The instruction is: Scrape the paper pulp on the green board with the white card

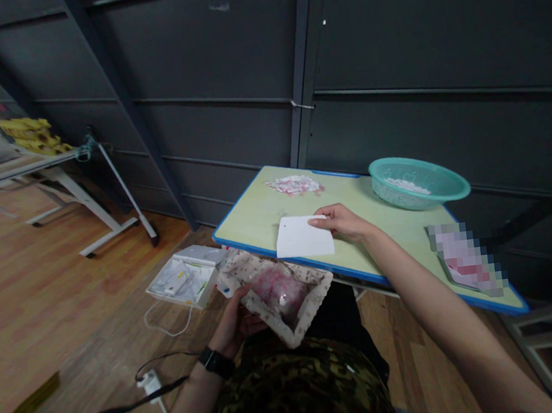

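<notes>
My right hand [339,223] pinches a flat white card [303,236] with a small dark hole near one corner. The card is at the near edge of the pale yellow tabletop [247,213]. Below that edge, my left hand [238,315] grips the left side of a spotted, open-topped bag [312,314]. Pink and whitish loose material [279,285] lies inside the bag; I cannot make out what it is. Farther back on the tabletop is a spread of small white and pink bits [296,184].
A green plastic basket [419,185] with white bits stands at the tabletop's back right. A blurred-out flat object [466,262] lies at the right. On the floor are a white box [185,278] with cables and a power strip [150,385]. Dark metal panels [210,49] rise behind.
</notes>
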The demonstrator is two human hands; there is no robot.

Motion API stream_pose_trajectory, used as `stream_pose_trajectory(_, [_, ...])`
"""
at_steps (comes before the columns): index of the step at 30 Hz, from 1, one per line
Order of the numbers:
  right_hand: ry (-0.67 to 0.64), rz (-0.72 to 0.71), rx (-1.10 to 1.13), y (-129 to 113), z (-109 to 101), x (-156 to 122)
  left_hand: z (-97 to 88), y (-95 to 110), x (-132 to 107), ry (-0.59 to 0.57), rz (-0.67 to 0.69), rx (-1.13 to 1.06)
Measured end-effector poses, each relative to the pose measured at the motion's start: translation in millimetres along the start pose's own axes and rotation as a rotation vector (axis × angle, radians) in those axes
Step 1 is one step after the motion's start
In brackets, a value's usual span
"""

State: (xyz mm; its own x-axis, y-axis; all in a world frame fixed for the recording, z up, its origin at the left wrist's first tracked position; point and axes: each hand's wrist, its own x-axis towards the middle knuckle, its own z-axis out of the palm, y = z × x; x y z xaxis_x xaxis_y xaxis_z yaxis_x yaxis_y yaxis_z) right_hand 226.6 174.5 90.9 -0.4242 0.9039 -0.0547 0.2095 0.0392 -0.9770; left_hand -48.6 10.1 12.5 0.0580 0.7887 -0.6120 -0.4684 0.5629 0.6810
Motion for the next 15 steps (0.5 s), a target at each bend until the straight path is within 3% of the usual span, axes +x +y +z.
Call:
stream_pose_trajectory(6, [0.488,-0.191,-0.021,0.9,-2.1,12.6,-0.9,-0.5,1.6,-0.004,-0.012,-0.004])
stream_pose_trajectory(11, [0.496,-0.34,-0.259,10.1,-5.8,21.4,-2.5,-0.8,3.0,0.004,-0.03,-0.017])
stream_pose_trajectory(15, [0.502,-0.334,-0.342,11.3,-11.1,20.4,-6.1,-2.8,6.0,-0.029,-0.03,-0.009])
